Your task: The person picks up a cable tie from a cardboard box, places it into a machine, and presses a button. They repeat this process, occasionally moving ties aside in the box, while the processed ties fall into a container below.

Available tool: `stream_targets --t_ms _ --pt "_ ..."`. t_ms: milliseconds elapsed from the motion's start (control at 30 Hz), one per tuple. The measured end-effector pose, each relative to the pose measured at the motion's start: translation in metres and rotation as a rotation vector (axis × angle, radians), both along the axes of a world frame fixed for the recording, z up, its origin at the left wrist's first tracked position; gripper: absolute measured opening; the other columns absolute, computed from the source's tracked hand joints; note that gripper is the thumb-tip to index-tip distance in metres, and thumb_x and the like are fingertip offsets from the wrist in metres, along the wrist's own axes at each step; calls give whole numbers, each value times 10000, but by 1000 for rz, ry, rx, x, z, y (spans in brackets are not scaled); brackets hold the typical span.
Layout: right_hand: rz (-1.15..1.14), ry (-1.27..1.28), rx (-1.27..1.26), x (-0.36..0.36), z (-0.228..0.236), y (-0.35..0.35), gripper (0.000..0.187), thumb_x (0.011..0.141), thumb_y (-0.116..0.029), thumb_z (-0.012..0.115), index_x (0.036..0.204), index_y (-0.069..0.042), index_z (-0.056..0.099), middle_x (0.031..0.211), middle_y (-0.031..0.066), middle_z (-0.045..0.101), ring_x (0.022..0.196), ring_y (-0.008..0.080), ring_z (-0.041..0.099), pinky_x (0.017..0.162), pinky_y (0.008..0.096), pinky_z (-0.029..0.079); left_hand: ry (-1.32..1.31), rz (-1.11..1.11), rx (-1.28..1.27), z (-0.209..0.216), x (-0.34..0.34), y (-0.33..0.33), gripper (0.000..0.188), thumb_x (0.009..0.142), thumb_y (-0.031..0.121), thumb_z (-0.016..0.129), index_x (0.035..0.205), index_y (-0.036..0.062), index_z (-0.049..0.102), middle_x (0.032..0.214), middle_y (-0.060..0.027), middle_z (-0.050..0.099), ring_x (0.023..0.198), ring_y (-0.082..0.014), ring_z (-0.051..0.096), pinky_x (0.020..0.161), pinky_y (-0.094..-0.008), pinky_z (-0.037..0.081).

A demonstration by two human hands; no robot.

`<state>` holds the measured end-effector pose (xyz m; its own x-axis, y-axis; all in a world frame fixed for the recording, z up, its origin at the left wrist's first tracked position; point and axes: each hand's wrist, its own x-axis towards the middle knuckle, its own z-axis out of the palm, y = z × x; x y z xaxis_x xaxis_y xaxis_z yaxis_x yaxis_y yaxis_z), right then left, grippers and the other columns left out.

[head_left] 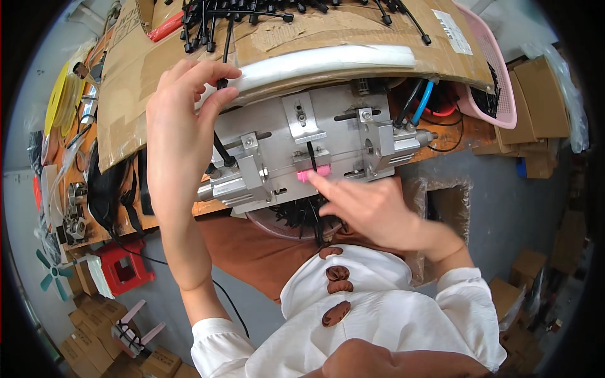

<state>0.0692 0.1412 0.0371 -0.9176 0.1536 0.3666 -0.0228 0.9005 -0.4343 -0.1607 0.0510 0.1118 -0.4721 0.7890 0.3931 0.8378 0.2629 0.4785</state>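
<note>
My left hand [189,104] is raised at the edge of the cardboard, with thumb and index finger closed on the end of a thin black plastic rod [227,50] with a thicker end. In front of me lies a metal clamping fixture [277,135] with a cylinder block on each side. At its centre a black rod [311,151] stands over a pink block [314,174]. My right hand [368,208], slightly blurred, reaches in from the right. Its index fingertip is at the pink block, and its thumb is apart from that finger.
Many black rods [252,16] lie heaped on a cardboard sheet [353,25] behind the fixture, near a white foam strip [328,63]. Below the fixture a basin [258,220] holds more black parts. A pink basket [507,104] and blue hose [424,101] are at right.
</note>
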Motion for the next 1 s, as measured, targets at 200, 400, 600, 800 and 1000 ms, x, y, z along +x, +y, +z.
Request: stream_targets --t_ms 200,400,600,800,1000 --pt "-191 403 564 -132 60 83 233 803 -52 593 1031 -10 572 778 93 606 677 209 615 557 292 478 186 18 143 -18 40 -18 441 718 -46 677 1141 69 624 872 -98 549 834 -264 514 741 -378 431" --pt "-42 185 415 -160 79 101 158 860 -12 461 1008 1 516 795 170 632 732 275 633 613 338 497 128 5 -31 -83 134 -57 780 645 -66 722 1366 -58 424 901 -109 526 826 -251 493 756 -372 413" --pt "-47 265 -367 -65 120 96 218 828 -33 547 1034 36 541 761 201 626 666 310 618 613 397 499 217 10 -156 -115 156 -43 657 698 -47 581 1339 -71 439 945 -93 511 828 -219 495 744 -305 453" --pt "-50 391 -483 -3 61 58 226 789 38 663 1011 34 623 946 131 651 700 101 563 557 205 443 235 29 -172 -120 153 -39 676 701 -45 588 1352 -80 407 935 -99 508 835 -231 505 753 -309 460" --pt "-74 272 -158 27 -14 -3 551 679 69 727 1203 60 557 786 100 629 583 181 553 515 290 458 198 -30 -83 -60 109 -34 555 748 22 641 1287 6 511 910 -115 522 833 -267 508 747 -375 450"
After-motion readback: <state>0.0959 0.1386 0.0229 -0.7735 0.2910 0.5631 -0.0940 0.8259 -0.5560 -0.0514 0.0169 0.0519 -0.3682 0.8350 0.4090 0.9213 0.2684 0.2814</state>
